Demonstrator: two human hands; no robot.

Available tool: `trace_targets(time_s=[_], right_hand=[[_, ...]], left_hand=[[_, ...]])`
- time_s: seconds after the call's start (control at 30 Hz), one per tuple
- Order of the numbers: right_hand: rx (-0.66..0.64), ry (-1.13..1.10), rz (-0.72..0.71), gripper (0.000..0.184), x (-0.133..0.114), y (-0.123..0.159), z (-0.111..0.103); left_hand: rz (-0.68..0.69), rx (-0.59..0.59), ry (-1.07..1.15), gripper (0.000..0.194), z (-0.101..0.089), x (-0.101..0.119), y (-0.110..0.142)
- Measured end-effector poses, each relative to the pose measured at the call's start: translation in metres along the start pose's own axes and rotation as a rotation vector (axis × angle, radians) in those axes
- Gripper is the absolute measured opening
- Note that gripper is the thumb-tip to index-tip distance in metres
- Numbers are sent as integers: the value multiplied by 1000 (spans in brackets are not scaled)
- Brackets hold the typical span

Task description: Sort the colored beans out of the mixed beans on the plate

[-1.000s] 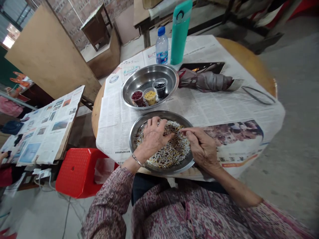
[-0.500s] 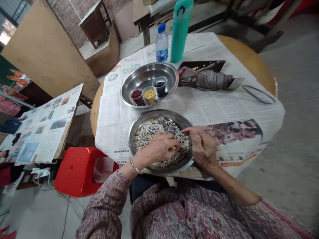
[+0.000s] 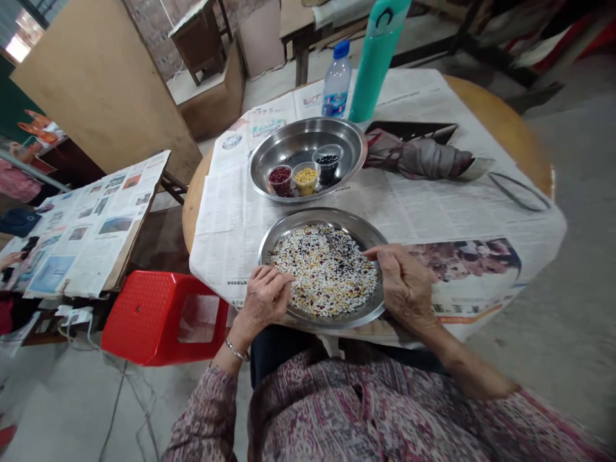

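Observation:
A round metal tray near the table's front edge holds a spread mix of white, black, yellow and dark red grains and beans. My left hand has its fingers curled over the tray's left rim, thumb pointing inward. On the right rim my right hand is closed, thumb and forefinger reaching just over the edge. Behind stands a second metal tray. Inside it are three clear cups: one of red beans, one of yellow beans and one of black beans.
Newspaper covers the table. A water bottle, a teal flask and a folded grey umbrella lie or stand at the back. At left are a red stool and another newspaper-covered table, with a person's hand beside it.
My left hand has moved left, out of the grain mix, onto the tray's left rim. My right hand stays at the right rim. The whole view has shifted slightly.

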State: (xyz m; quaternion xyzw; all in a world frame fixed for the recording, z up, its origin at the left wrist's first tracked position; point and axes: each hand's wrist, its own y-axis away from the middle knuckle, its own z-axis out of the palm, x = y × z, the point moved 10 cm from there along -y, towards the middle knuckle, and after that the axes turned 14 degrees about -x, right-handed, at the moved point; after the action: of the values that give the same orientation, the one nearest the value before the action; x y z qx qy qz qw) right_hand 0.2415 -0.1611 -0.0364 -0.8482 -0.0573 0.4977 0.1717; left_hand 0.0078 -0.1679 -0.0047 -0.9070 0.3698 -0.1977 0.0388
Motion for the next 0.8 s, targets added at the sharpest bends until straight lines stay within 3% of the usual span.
trace_targets(time_s=[0.1,0.2,0.4,0.5,0.63,0.73,0.8], right_hand=[[-64,129,-78,25,-10,-3,3],[-196,302,-257,13,-28,-7,8],[-796,477,-547,17,-43,12,42],[-939,446,-565,22,-47,25,60],[-878,421,-533,33,-50,18,82],[-685,420,-470,44,-52,-5,80],[-630,416,-441,41,-56,-14,75]], left_hand=[[-4,81,61,18,3,-6,7],[-13,76,65,18,9,-8,8],[-13,48,52,15,14,-8,7],[-9,72,66,16,13,-7,8],[9,100,64,17,11,-5,8],[11,99,57,17,12,-5,8],[5,88,54,16,13,-6,8]])
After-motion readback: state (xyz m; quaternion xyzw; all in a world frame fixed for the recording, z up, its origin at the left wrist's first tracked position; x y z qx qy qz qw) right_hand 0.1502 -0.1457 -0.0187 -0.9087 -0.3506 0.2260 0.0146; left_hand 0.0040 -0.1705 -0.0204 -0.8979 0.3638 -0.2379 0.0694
